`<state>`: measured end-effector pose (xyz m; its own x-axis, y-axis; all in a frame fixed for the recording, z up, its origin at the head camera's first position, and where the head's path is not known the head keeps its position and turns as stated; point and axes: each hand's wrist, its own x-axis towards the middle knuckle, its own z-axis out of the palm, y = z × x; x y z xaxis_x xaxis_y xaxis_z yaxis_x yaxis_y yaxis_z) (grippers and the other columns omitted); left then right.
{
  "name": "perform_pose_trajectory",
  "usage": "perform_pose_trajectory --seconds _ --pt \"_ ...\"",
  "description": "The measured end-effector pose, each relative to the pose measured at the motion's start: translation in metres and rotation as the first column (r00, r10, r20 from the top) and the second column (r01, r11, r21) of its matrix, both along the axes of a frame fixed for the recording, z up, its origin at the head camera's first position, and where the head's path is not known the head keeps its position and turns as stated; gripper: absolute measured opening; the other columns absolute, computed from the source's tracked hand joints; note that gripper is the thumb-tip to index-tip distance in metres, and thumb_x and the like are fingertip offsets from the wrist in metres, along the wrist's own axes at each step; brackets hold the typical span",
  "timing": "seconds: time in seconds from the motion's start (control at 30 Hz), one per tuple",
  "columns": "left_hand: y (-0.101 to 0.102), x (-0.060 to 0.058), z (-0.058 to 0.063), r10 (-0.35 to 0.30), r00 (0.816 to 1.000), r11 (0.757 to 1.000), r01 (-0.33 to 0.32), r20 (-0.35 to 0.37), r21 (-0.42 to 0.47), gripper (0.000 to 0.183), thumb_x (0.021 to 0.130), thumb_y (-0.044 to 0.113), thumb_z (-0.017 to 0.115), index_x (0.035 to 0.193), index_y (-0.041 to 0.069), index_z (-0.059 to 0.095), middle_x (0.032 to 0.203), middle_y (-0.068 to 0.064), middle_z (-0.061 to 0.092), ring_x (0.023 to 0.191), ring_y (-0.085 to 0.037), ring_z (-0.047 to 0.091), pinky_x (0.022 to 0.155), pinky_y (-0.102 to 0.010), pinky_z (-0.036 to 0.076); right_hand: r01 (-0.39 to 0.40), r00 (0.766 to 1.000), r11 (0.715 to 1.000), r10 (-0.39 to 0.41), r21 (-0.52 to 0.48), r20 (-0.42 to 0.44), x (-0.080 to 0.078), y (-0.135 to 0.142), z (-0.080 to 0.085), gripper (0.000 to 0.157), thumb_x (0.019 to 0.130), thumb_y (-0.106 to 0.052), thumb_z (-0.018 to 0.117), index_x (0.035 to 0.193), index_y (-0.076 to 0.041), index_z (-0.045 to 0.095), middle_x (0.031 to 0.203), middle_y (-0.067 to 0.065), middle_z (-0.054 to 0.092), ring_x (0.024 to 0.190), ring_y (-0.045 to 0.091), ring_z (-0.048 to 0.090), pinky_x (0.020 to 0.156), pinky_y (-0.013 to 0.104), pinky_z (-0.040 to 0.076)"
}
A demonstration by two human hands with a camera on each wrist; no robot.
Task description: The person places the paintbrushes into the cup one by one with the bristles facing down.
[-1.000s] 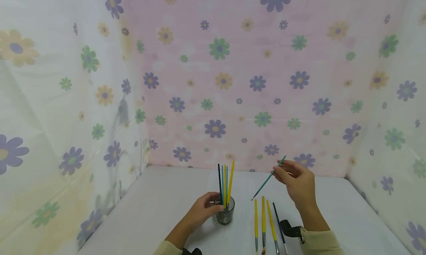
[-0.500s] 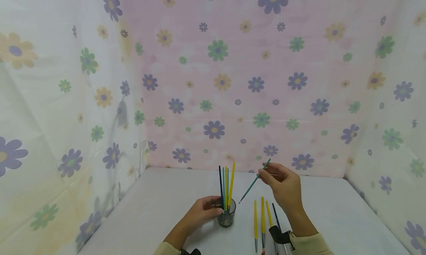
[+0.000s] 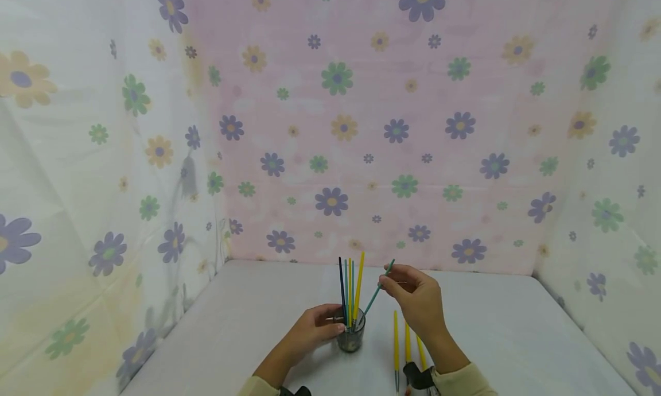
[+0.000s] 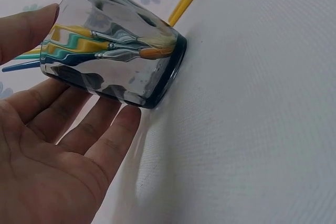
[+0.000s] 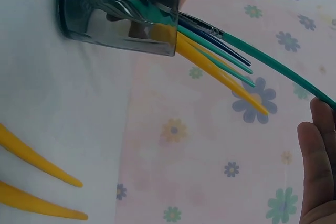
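My left hand holds a clear drinking glass on the table, thumb at its rim and fingers along the side. Several paintbrushes stand in the glass, bristles down, with navy, teal and yellow handles rising out of it. Between thumb and fingertips, my right hand pinches a teal paintbrush near its upper end. This brush slants down to the left, and its bristle end is at the glass mouth. In the right wrist view its metal ferrule shows right by the rim.
Yellow paintbrushes lie side by side on the white table, right of the glass and partly under the right forearm. A dark wrist strap mount overlaps them. Flower-patterned cloth encloses the table at the back and sides.
My right hand has moved left and slightly down, bringing the teal paintbrush from above the loose brushes to the glass mouth. The left hand stays on the glass.
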<state>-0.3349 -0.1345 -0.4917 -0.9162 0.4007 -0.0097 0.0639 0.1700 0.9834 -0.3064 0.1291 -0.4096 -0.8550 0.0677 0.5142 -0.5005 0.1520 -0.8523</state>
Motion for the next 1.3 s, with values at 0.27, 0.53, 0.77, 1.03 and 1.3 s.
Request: perform_pose_trajectory --seconds 0.27,0.53,0.77,1.03,1.3 --pt "0.001 -0.001 0.001 0.003 1.0 1.0 -0.003 0.004 0.006 0.056 0.093 0.029 0.079 0.142 0.009 0.059 0.142 -0.011 0.063 0.128 -0.028 0.063 0.101 -0.042 0.057 0.006 0.999 0.999 -0.008 0.036 0.041 -0.003 -0.007 -0.011 0.026 0.09 -0.026 0.082 0.114 -0.019 0.075 0.101 0.001 0.078 0.088 0.016 0.078 0.078 0.027 0.063" --pt "0.001 0.0 0.001 -0.003 1.0 1.0 0.003 -0.013 0.021 0.056 0.094 0.029 0.078 0.142 0.007 0.058 0.142 -0.012 0.062 0.129 -0.031 0.062 0.1 -0.044 0.057 -0.008 0.995 1.0 0.005 0.025 0.098 -0.005 -0.013 -0.016 0.023 0.09 -0.019 0.082 0.112 -0.016 0.077 0.098 0.003 0.078 0.085 0.018 0.078 0.075 0.029 0.064" --pt "0.001 0.001 0.002 0.006 1.0 1.0 -0.006 -0.013 0.001 0.057 0.093 0.03 0.078 0.141 0.008 0.058 0.142 -0.011 0.062 0.13 -0.031 0.061 0.101 -0.046 0.056 -0.025 0.987 1.0 0.023 0.009 0.16 -0.01 -0.016 -0.023 0.022 0.091 -0.016 0.081 0.112 -0.014 0.077 0.098 0.005 0.078 0.085 0.02 0.078 0.074 0.029 0.064" --pt "0.001 0.0 0.001 0.022 1.0 1.0 -0.022 -0.002 -0.006 0.057 0.091 0.032 0.081 0.139 0.011 0.06 0.14 -0.009 0.063 0.127 -0.029 0.063 0.1 -0.046 0.057 -0.035 0.979 0.999 0.034 0.003 0.199 -0.012 -0.016 -0.029 0.025 0.09 -0.018 0.082 0.114 -0.012 0.076 0.099 0.008 0.077 0.086 0.021 0.078 0.075 0.03 0.064" --pt "0.001 0.001 0.002 0.027 1.0 1.0 -0.027 0.006 -0.013 0.057 0.09 0.032 0.081 0.138 0.01 0.06 0.141 -0.01 0.063 0.124 -0.027 0.064 0.098 -0.044 0.058 -0.034 0.975 0.999 0.03 0.015 0.219 -0.013 -0.016 -0.032 0.026 0.09 -0.021 0.083 0.113 -0.012 0.076 0.098 0.007 0.077 0.085 0.02 0.078 0.074 0.029 0.064"
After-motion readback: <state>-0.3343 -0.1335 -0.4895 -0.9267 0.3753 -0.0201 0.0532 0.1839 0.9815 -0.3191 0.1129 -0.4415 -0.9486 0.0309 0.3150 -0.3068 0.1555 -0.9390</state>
